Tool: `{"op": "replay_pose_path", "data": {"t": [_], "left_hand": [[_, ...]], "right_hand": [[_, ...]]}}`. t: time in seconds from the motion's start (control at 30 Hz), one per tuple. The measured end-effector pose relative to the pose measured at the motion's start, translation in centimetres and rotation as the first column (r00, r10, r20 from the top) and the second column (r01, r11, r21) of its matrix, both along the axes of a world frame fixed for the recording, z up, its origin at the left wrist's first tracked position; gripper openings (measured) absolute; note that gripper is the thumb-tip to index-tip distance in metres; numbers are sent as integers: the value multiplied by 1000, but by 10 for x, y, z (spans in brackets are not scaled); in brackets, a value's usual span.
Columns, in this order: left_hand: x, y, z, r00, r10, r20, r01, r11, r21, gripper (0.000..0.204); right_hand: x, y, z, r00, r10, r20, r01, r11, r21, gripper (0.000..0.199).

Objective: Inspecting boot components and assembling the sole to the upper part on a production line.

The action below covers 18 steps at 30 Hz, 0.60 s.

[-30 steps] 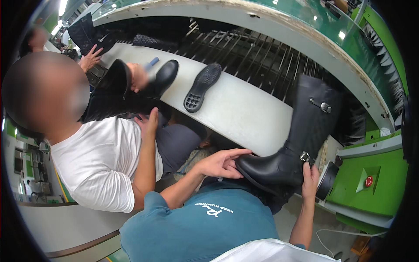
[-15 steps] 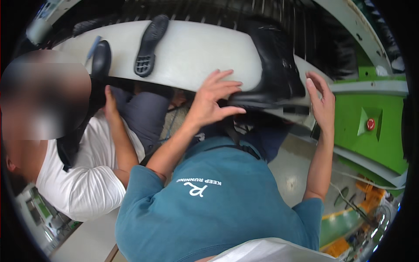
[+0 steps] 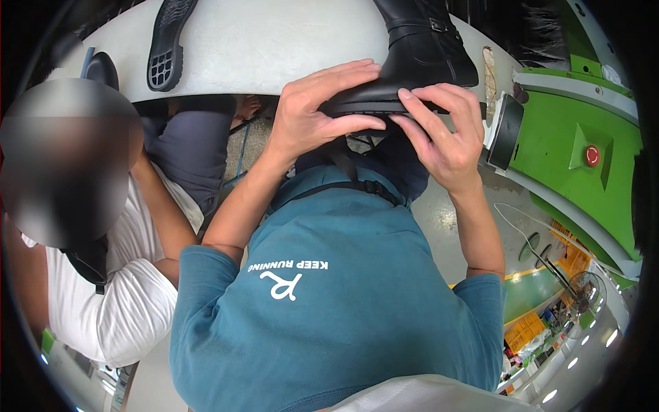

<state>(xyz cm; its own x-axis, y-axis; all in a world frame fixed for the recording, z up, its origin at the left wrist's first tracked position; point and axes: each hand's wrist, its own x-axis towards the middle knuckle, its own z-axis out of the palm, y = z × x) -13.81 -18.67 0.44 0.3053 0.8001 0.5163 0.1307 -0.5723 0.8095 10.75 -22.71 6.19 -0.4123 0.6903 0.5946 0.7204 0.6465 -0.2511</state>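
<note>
A black ankle-strapped leather boot lies at the near edge of the white tabletop, its toe pointing left and its shaft running away from me. My left hand is closed round the toe, fingers over the upper and thumb low by the sole. Against the boot's near side, my right hand has its thumb and fingers on the ridged sole edge around the middle of the foot. The boot's far side is hidden.
A loose black sole lies on the white table, left of the boot. Further left are a black rounded shoe part and a blue stick. A co-worker in a white shirt sits there. At right stands a green machine.
My right hand has come left from beyond the boot's heel onto its sole edge. My left hand has closed onto the toe. The view has shifted.
</note>
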Motion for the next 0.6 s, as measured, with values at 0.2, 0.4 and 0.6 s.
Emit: {"op": "replay_pose_path", "data": {"t": [0.2, 0.4, 0.6], "left_hand": [[9, 1, -6, 998, -28, 51, 30, 998, -46, 68], [13, 1, -10, 990, 8, 141, 12, 989, -144, 54], [15, -1, -3, 982, 12, 190, 26, 980, -196, 44]], "right_hand": [[2, 13, -1, 994, 94, -62, -96, 995, -32, 41], [4, 32, 21, 981, 81, -178, -137, 935, -327, 35], [9, 38, 28, 978, 38, -205, -122, 902, -414, 37]]}}
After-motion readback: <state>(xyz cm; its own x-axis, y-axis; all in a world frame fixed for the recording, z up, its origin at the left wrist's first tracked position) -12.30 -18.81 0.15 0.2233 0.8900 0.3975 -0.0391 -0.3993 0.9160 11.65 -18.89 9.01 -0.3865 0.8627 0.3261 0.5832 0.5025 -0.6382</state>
